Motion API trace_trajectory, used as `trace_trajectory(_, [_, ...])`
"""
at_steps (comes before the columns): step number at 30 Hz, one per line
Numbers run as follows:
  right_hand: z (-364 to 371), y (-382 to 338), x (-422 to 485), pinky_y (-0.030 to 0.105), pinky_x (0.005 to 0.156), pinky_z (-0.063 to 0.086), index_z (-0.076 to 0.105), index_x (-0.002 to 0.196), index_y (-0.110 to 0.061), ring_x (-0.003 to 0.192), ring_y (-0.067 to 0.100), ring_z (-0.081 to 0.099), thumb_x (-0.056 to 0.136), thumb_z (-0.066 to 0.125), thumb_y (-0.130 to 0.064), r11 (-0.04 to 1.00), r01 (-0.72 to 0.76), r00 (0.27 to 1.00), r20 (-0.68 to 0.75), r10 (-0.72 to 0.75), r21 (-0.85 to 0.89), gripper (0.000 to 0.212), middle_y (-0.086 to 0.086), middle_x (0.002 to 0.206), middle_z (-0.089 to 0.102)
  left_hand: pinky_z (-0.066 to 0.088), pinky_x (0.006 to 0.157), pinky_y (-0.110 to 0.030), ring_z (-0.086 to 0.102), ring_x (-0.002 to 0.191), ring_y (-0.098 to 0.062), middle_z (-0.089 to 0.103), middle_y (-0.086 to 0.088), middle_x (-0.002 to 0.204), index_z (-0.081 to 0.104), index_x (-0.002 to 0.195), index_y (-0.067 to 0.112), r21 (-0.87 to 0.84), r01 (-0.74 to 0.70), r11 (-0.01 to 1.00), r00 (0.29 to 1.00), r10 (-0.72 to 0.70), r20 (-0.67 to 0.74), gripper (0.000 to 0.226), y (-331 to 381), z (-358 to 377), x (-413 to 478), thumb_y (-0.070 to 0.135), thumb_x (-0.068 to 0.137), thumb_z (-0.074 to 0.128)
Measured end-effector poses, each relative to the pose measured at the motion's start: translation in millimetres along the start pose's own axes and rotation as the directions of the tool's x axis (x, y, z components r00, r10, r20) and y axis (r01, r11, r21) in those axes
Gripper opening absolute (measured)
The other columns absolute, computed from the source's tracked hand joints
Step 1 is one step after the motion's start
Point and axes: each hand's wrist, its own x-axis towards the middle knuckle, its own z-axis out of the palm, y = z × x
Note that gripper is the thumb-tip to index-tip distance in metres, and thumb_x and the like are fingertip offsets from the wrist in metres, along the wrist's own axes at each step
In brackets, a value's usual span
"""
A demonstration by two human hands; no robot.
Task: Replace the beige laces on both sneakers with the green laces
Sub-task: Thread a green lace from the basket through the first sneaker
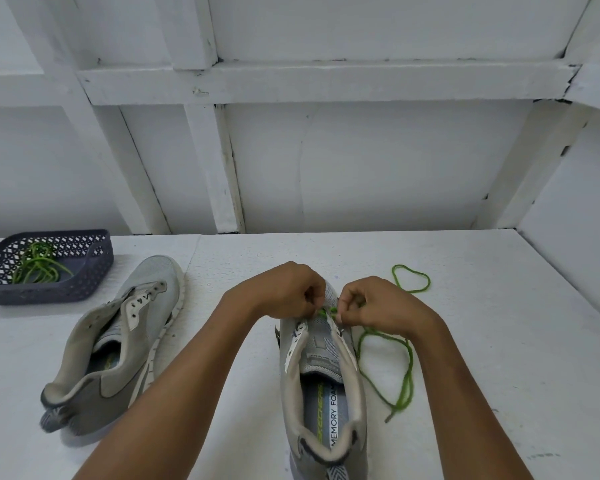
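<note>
Green laces: 2 | sneakers: 2 | left hand, right hand pinch one

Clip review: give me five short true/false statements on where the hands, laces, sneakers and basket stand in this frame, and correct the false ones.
1. Both the left hand and the right hand pinch the green lace at the near sneaker's front eyelets. True.
2. The other sneaker is fully laced in green. False: its eyelets show no lace.
3. A lace bundle, also green, lies in the dark basket. True.
4. The slack of the green lace trails on the table left of the near sneaker. False: it trails on the right.
5. Beige laces lie beside the basket. False: none are visible.
</note>
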Motion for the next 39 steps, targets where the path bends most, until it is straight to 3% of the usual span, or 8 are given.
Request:
trace_trajectory(6, [-1.5,-10.0,2.2,0.025,0.072,0.045,0.073,0.074,-0.031,0.068,0.002,0.057,0.078,0.079,-0.021,0.987,-0.003,1.000,-0.019,0.000,-0.160,0.012,-0.022,0.056,0.060,0.044,0.066,-0.022,0.058,0.083,-0.011,0.068,0.004,0.094,0.071,0.101,0.021,0.029,0.015,0.999,0.999,-0.017,0.052,0.016,1.0,-4.3,-2.7,0.017,0.086,0.065])
trace_trajectory(10, [0.3,-12.7,4.2,0.035,0.089,0.049,0.065,0.066,-0.032,0.080,0.012,0.064,0.072,0.080,-0.016,0.982,-0.002,0.999,-0.044,-0.007,-0.187,0.022,-0.013,0.070,0.066,0.038,0.056,-0.019,0.053,0.071,-0.006,0.061,0.009,0.079,0.066,0.090,0.020,0.026,0.007,1.000,0.999,-0.008,0.043,0.009,4.1,-5.3,-3.3,0.012,0.085,0.064])
trace_trajectory(14, [-0.9,-13.2,3.0,0.031,0.079,0.056,0.069,0.070,-0.027,0.079,0.013,0.068,0.074,0.079,-0.011,0.990,0.003,1.000,-0.021,-0.006,-0.142,0.020,-0.011,0.071,0.068,0.039,0.058,-0.019,0.053,0.072,-0.005,0.060,0.011,0.079,0.067,0.095,0.020,0.007,0.019,1.000,0.997,-0.019,0.076,0.012,5.2,-5.5,-2.4,0.013,0.087,0.063])
trace_trajectory(17, [-4.1,-9.4,2.4,0.026,0.073,0.051,0.075,0.076,-0.022,0.080,0.010,0.066,0.083,0.075,-0.027,0.990,-0.023,0.999,0.037,0.028,-0.138,0.008,-0.008,0.076,0.072,0.040,0.062,-0.022,0.054,0.076,-0.008,0.060,0.011,0.081,0.067,0.097,0.023,0.022,0.028,0.999,0.994,-0.030,0.105,0.012,4.4,-7.6,-1.8,0.017,0.088,0.062])
trace_trajectory(20, [-5.2,-5.6,4.0,0.030,0.072,0.050,0.076,0.078,-0.018,0.080,0.016,0.066,0.087,0.071,-0.039,0.993,-0.037,0.998,0.055,0.043,-0.112,0.024,0.002,0.085,0.075,0.040,0.062,-0.022,0.053,0.074,-0.007,0.058,0.013,0.078,0.069,0.098,0.020,0.056,0.036,0.998,0.991,-0.043,0.126,0.012,7.3,-8.9,-1.0,0.016,0.088,0.062])
trace_trajectory(24, [-2.4,-5.7,6.7,0.034,0.074,0.051,0.076,0.081,-0.014,0.075,0.013,0.063,0.084,0.075,-0.028,0.998,-0.016,0.996,0.085,0.022,-0.068,0.014,0.004,0.082,0.074,0.048,0.072,-0.029,0.058,0.083,-0.015,0.066,0.005,0.089,0.072,0.100,0.018,0.090,0.046,0.995,0.988,-0.058,0.144,0.019,11.3,-9.6,0.2,0.012,0.086,0.059])
trace_trajectory(31, [-2.8,1.3,6.0,0.033,0.073,0.050,0.072,0.079,-0.011,0.069,0.014,0.062,0.078,0.080,-0.015,0.995,0.006,0.998,0.063,-0.012,0.096,0.009,0.011,0.075,0.072,0.038,0.057,-0.020,0.050,0.069,-0.005,0.056,0.012,0.075,0.063,0.086,0.022,0.055,0.034,0.998,0.996,-0.039,0.081,0.012,10.3,-4.0,3.7,0.010,0.084,0.062])
trace_trajectory(39, [-1.8,4.1,5.9,0.034,0.078,0.057,0.071,0.082,-0.007,0.070,0.017,0.067,0.077,0.076,0.004,0.984,0.001,0.999,0.035,-0.007,0.176,0.013,0.009,0.072,0.068,0.043,0.065,-0.022,0.054,0.072,-0.001,0.062,0.015,0.078,0.073,0.101,0.021,-0.071,0.064,0.995,0.994,-0.057,0.089,0.016,0.3,-9.6,0.7,0.019,0.090,0.061])
